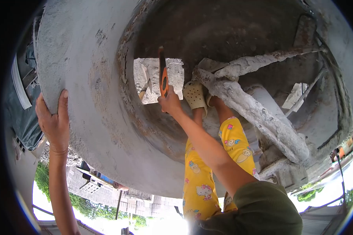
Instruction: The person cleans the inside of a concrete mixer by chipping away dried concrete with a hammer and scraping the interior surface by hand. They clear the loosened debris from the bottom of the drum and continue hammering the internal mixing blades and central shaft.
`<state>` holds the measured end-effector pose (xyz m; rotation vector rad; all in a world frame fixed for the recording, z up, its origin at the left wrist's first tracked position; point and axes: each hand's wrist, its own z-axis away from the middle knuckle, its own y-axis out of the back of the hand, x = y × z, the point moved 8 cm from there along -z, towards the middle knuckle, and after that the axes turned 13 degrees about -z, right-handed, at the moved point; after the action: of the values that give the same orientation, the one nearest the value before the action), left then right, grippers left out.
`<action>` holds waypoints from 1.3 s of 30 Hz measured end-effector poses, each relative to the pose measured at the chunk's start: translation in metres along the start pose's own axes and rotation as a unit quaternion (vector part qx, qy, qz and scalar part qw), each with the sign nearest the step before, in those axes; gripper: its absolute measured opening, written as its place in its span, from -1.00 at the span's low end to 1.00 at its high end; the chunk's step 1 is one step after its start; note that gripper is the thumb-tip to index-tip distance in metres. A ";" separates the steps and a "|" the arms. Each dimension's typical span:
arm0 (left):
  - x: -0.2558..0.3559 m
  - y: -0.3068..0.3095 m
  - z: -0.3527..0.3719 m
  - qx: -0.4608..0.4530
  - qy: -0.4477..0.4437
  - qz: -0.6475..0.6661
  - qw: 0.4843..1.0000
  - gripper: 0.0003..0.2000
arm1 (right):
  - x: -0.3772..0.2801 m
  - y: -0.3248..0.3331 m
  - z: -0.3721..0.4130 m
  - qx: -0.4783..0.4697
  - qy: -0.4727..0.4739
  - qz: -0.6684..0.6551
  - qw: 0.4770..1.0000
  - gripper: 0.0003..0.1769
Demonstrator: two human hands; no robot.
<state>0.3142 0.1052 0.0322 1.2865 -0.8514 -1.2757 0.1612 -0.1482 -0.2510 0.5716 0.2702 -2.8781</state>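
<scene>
My right hand [170, 103] is closed around the handle of a tool [164, 78] with orange and black grip. The tool points away from me inside a large cement-crusted drum [94, 98]; its working end is seen too edge-on to tell the kind. Over the drum's outer edge at the left, my left hand [54, 123] grips the rim, thumb on the inner side and fingers partly hidden. Just beyond the right hand is a square opening [176, 72] in the drum, through which rough grey ground and a trowel-like tool [146, 84] show.
Thick mixing arms [255, 113] caked with cement cross the drum's right side. My feet in pale clogs [194, 95] stand inside, below yellow patterned trousers [200, 184]. A second opening [295, 97] lies at the right. Dark sheeting [23, 121] hangs outside, left.
</scene>
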 end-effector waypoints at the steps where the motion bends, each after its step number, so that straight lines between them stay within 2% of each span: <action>1: 0.003 0.002 -0.001 0.015 -0.020 -0.017 1.000 -0.53 | -0.017 0.014 -0.012 0.041 0.003 -0.010 0.999 -0.59; 2: 0.007 0.005 -0.002 0.029 -0.042 -0.035 0.998 -0.53 | -0.027 0.027 -0.029 0.089 0.047 -0.046 0.994 -0.60; 3: 0.009 0.007 -0.001 0.042 -0.049 -0.044 0.997 -0.52 | -0.028 0.039 -0.053 0.139 0.107 -0.012 0.984 -0.61; 4: 0.012 0.008 -0.001 0.058 -0.057 -0.052 0.995 -0.51 | -0.044 0.046 -0.046 0.132 0.063 -0.084 0.986 -0.61; 6: 0.017 0.012 -0.005 0.079 -0.075 -0.065 0.992 -0.51 | -0.029 0.045 -0.048 0.128 0.016 -0.091 0.987 -0.51; 10: 0.020 0.013 -0.003 0.079 -0.084 -0.065 0.991 -0.51 | 0.041 0.014 0.001 0.018 -0.104 0.064 0.992 -0.52; 12: 0.020 0.014 -0.006 0.079 -0.078 -0.052 0.992 -0.52 | 0.093 -0.023 0.014 -0.116 -0.185 -0.054 0.974 -0.53; 14: 0.017 0.013 -0.005 0.074 -0.065 -0.038 0.994 -0.53 | 0.100 -0.043 0.044 -0.137 -0.211 -0.072 0.965 -0.55; 17: 0.025 0.020 -0.004 0.088 -0.074 -0.037 0.993 -0.56 | 0.114 -0.052 0.075 -0.092 -0.194 -0.083 0.973 -0.59; 20: 0.026 0.023 -0.006 0.091 -0.095 -0.030 0.991 -0.57 | 0.076 -0.034 0.101 -0.064 -0.177 -0.094 0.978 -0.57; 25: 0.023 0.030 -0.001 0.167 -0.078 -0.016 0.983 -0.58 | -0.003 0.022 0.142 -0.020 -0.128 -0.149 0.980 -0.59; 29: 0.023 0.030 0.002 0.205 -0.069 -0.052 0.975 -0.58 | -0.056 0.078 0.149 0.027 -0.063 -0.147 0.987 -0.70; 32: 0.018 0.024 0.002 0.140 -0.001 -0.024 0.990 -0.46 | -0.089 0.115 0.130 0.035 0.006 -0.154 0.987 -0.77; 35: 0.000 0.002 -0.001 0.083 0.080 0.009 0.993 -0.34 | -0.119 0.139 0.121 0.033 0.060 -0.112 0.991 -0.73; 39: -0.009 -0.005 0.001 0.121 0.108 0.047 0.986 -0.24 | -0.148 0.150 0.117 0.031 0.109 -0.052 0.992 -0.68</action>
<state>0.3112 0.1141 0.0294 1.5266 -0.9185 -0.9580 0.2870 -0.2956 -0.1076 0.9112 0.2488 -2.9331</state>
